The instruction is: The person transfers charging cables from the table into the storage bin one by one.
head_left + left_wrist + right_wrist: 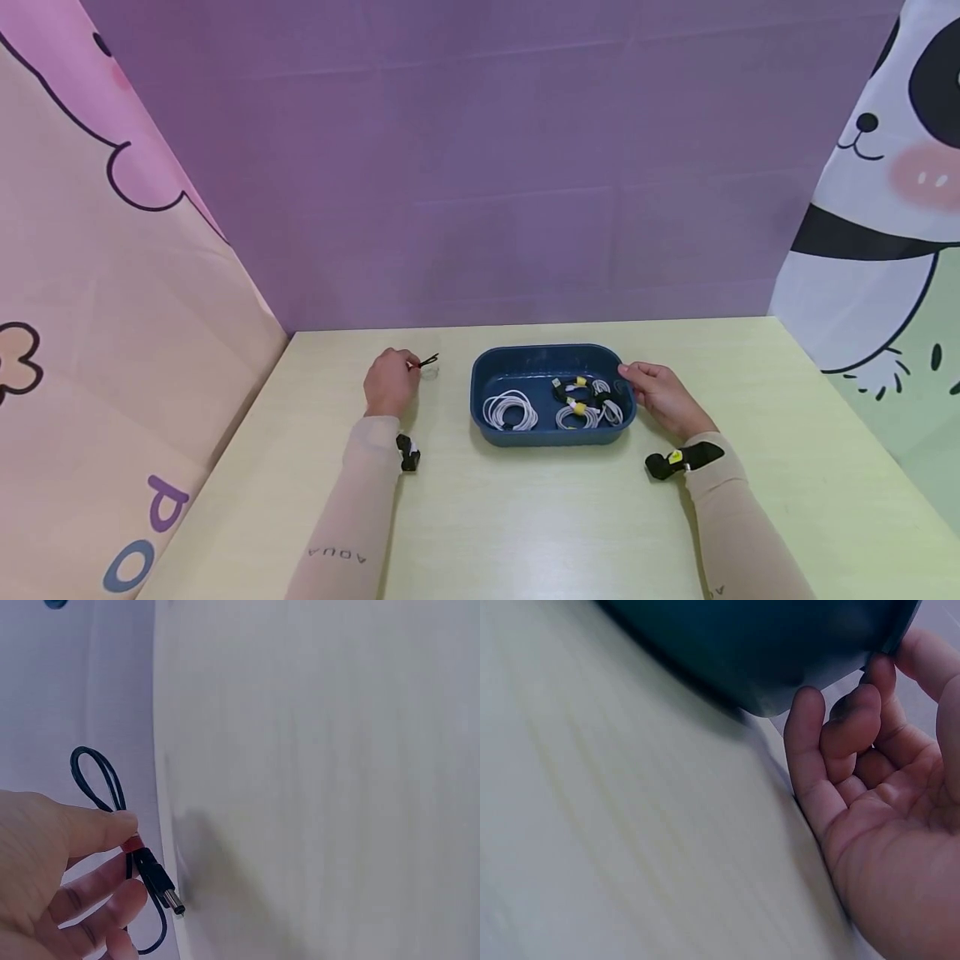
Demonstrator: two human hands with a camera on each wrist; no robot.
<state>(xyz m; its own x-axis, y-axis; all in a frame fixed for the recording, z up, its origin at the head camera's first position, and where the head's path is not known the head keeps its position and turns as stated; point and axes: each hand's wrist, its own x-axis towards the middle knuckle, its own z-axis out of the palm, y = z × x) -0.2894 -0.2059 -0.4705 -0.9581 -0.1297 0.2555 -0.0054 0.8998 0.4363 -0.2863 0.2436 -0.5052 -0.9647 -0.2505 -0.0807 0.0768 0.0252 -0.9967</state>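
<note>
My left hand [392, 382] is left of the bin, above the far part of the table. Its thumb and fingers pinch a folded black power cable [155, 871], bound with a red tie, whose barrel plug points away from the palm. My right hand [666, 400] grips the right rim of a dark blue plastic bin [551, 437], thumb on top and fingers under the edge. Inside the bin, a white coiled cable [529, 416] lies on the left. White and black cables with yellow ties [580, 409] are bunched on the right.
The pale wood table [525, 525] ends at a purple backdrop [465, 208] behind the bin. Printed cloth panels [97, 333] stand along the left and right sides. Small black cameras [408, 454] are worn on both wrists.
</note>
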